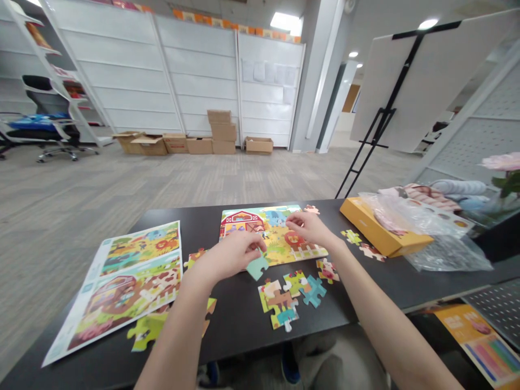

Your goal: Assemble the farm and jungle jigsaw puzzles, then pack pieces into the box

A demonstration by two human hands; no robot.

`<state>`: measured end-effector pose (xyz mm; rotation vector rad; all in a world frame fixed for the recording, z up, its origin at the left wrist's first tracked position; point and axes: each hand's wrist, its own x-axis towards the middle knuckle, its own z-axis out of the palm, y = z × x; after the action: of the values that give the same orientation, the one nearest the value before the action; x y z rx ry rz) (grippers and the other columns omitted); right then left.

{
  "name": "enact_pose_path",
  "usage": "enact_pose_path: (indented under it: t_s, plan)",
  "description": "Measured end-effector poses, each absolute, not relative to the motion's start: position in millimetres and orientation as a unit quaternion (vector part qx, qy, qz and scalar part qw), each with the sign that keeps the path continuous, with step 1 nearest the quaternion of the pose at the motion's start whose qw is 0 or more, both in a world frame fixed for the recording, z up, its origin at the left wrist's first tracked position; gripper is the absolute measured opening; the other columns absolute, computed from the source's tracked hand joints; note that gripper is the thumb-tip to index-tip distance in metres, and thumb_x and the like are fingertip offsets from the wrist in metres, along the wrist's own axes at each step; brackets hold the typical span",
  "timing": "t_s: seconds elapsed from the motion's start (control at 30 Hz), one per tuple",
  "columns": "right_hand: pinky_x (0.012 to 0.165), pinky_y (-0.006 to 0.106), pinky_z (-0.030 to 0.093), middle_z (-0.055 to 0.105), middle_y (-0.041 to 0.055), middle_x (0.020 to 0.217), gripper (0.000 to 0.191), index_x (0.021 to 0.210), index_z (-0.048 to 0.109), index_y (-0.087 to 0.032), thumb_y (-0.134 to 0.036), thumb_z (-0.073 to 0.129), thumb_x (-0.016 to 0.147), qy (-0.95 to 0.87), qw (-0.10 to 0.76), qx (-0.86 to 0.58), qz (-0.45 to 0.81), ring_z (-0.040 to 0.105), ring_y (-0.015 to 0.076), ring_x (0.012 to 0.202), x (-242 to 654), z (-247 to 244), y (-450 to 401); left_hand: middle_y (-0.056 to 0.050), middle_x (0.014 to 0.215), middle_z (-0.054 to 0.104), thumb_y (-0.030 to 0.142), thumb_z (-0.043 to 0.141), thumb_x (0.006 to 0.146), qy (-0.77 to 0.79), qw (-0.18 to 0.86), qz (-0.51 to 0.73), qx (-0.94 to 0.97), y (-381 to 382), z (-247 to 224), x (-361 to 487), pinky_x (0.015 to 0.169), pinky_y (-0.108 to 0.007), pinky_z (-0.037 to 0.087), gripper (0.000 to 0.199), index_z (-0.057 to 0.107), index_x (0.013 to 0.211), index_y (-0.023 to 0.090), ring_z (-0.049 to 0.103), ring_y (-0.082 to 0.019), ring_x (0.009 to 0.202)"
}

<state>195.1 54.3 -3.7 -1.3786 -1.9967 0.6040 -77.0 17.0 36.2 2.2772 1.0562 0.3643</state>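
My left hand (235,250) has its fingers closed on a pale green puzzle piece (257,266), just in front of the farm puzzle board (280,245). The board shows a red barn, an elephant and a lion. Over the board's upper right part is my right hand (309,226), fingers pinched together near the elephant; whether anything is between them is too small to tell. Nearer to me lie a joined cluster of pieces (279,303), a teal piece (313,291) and a pink pig piece (327,271). Green pieces (148,329) lie partly behind my left forearm.
A printed picture sheet (130,281) lies at the table's left. On the right stands a yellow box (382,230) with clear plastic (449,260) beside it. Loose pieces (351,236) lie near the box. The black table's (244,338) front edge is close to my legs.
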Motion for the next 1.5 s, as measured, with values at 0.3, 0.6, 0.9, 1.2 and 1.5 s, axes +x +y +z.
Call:
enact_pose_path:
  t_s: [0.3,0.6,0.9,1.2,1.5]
  plan:
    - [0.076,0.033,0.050,0.076,0.0150,0.104,0.028,0.105,0.073,-0.016,-0.030,0.056,0.089,-0.622,0.035,-0.782,-0.003,0.071,0.0290,0.095,289.7,7.7,31.4,-0.002,0.079,0.075,0.012,0.061,0.072,0.409,0.301,-0.023,0.861,-8.4,32.3,-92.5,0.061,-0.024,0.044,0.020,0.076,0.082,0.021,0.067,-0.017,0.073]
    - [0.073,0.034,0.049,0.077,0.0147,0.097,0.025,0.098,0.075,-0.017,-0.028,0.056,0.085,-0.618,-0.063,-0.783,0.019,0.073,0.0296,0.089,365.7,-13.7,-34.2,-0.003,0.085,0.076,0.011,0.063,0.074,0.420,0.251,-0.052,0.871,-18.0,32.2,-85.3,0.064,-0.026,0.043,0.020,0.077,0.082,0.023,0.068,-0.020,0.082]
    - [0.082,0.029,0.051,0.075,0.0113,0.111,0.055,0.122,0.070,-0.017,-0.010,0.057,0.069,-0.704,-0.013,-0.702,0.104,0.072,0.0253,0.094,337.8,6.8,-56.9,-0.003,0.095,0.076,0.017,0.071,0.072,0.418,0.223,-0.055,0.879,-23.1,30.4,-87.7,0.065,-0.027,0.046,0.025,0.079,0.095,0.025,0.069,-0.021,0.083]
    - [0.066,0.028,0.048,0.072,0.0054,0.080,0.045,0.113,0.073,-0.018,-0.023,0.063,0.070,-0.695,0.025,-0.710,0.105,0.066,0.0211,0.068,348.1,9.2,-55.5,-0.002,0.093,0.077,0.019,0.071,0.071,0.417,0.256,-0.036,0.872,-19.1,23.5,-95.3,0.065,-0.025,0.048,0.025,0.076,0.095,0.022,0.071,-0.020,0.085]
    - [0.064,0.028,0.045,0.069,0.0034,0.079,0.036,0.095,0.068,-0.019,-0.032,0.073,0.061,-0.690,0.038,-0.711,0.128,0.063,0.0208,0.073,358.5,3.5,-49.2,-0.001,0.088,0.079,0.024,0.072,0.071,0.423,0.300,-0.040,0.854,-15.6,24.8,-91.6,0.062,-0.023,0.048,0.023,0.075,0.093,0.021,0.072,-0.018,0.080]
